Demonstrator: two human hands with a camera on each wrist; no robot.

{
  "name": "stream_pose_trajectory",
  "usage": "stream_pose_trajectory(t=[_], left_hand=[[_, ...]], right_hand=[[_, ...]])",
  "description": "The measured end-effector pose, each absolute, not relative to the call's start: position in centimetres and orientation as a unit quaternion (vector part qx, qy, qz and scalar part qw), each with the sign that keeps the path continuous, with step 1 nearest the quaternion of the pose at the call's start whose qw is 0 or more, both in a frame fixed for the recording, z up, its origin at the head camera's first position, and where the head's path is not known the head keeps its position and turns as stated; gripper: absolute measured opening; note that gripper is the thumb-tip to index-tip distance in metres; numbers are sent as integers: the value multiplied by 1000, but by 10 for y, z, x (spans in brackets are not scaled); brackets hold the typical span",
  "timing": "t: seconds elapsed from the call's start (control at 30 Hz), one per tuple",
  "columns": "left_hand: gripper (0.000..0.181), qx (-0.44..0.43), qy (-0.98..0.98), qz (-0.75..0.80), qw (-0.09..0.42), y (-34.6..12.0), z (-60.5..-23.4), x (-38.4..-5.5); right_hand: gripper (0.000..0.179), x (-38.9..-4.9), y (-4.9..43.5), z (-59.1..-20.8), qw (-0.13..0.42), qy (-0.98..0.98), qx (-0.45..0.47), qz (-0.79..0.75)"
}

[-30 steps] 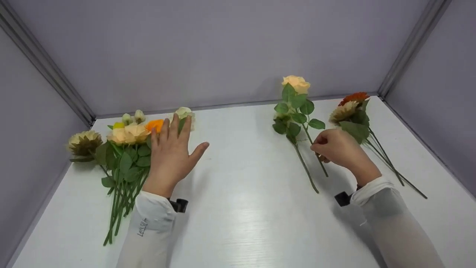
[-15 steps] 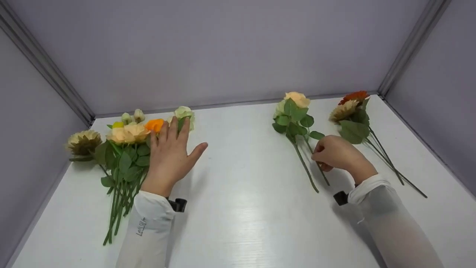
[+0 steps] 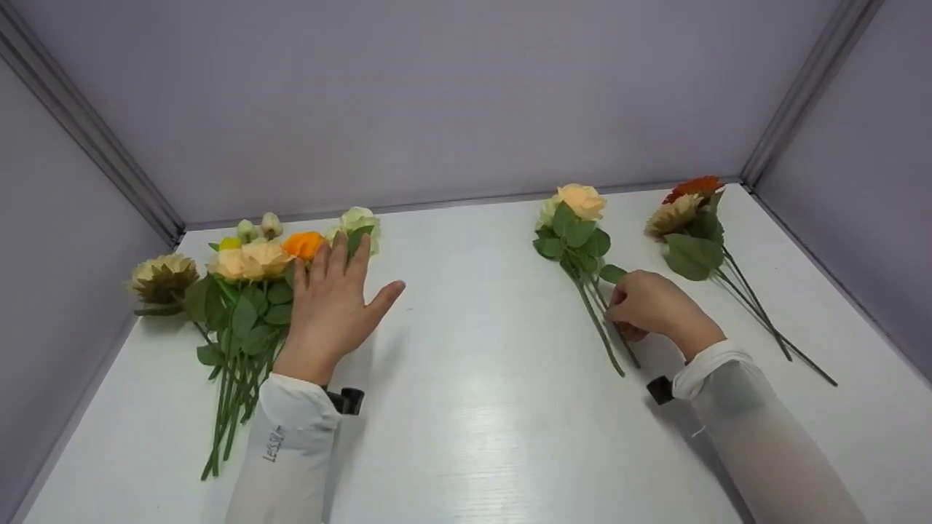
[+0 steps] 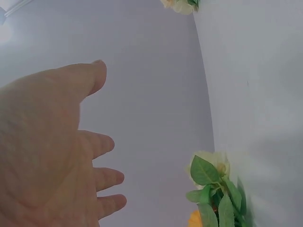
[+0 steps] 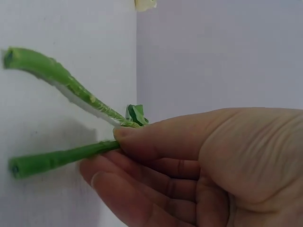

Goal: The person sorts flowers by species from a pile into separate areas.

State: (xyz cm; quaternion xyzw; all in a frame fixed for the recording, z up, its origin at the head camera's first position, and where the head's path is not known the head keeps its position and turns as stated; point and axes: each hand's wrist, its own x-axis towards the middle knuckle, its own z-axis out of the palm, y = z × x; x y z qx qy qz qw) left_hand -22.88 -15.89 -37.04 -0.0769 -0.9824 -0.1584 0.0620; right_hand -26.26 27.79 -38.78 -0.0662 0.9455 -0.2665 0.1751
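My right hand (image 3: 655,306) pinches the stem of a peach rose (image 3: 582,201) between thumb and fingers. That rose lies over a pale green rose (image 3: 547,213), whose stem (image 3: 601,331) runs alongside on the table. In the right wrist view the pinched stem (image 5: 61,158) shows its cut end, and the other stem (image 5: 47,68) lies above it. My left hand (image 3: 331,313) is spread flat with straight fingers above the right side of a flower bunch (image 3: 255,313). In the left wrist view the left palm (image 4: 42,151) holds nothing, and a whitish flower (image 4: 222,165) shows beyond the fingers.
On the right lie a red flower (image 3: 695,188) and a beige flower (image 3: 673,215) with crossed stems. The bunch has peach roses, an orange flower (image 3: 303,245) and green buds (image 3: 271,225); a beige flower (image 3: 166,279) sits at its left. Grey panels (image 3: 466,102) enclose the white table (image 3: 466,407).
My right hand has lowered the peach rose toward me and slightly left, bringing it down over the pale green rose. The left hand has barely shifted.
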Motion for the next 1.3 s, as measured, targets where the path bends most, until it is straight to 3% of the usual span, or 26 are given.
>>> stream_pose_trajectory(t=[0.47, 0.83, 1.07, 1.3], left_hand=[[90, -70, -984, -155, 46, -158, -371, -227], [86, -69, -983, -165, 50, -168, -365, -227], [58, -41, -978, -180, 102, -201, -348, -215], [34, -3, -984, -180, 4, -215, -350, -212]], right_hand=[[15, -266, 270, -392, 198, 937, -55, -282], [22, -260, 273, -380, 167, 948, -51, -268], [25, -256, 270, -371, 139, 951, -52, -272], [25, -239, 249, -358, 36, 948, -97, -302]])
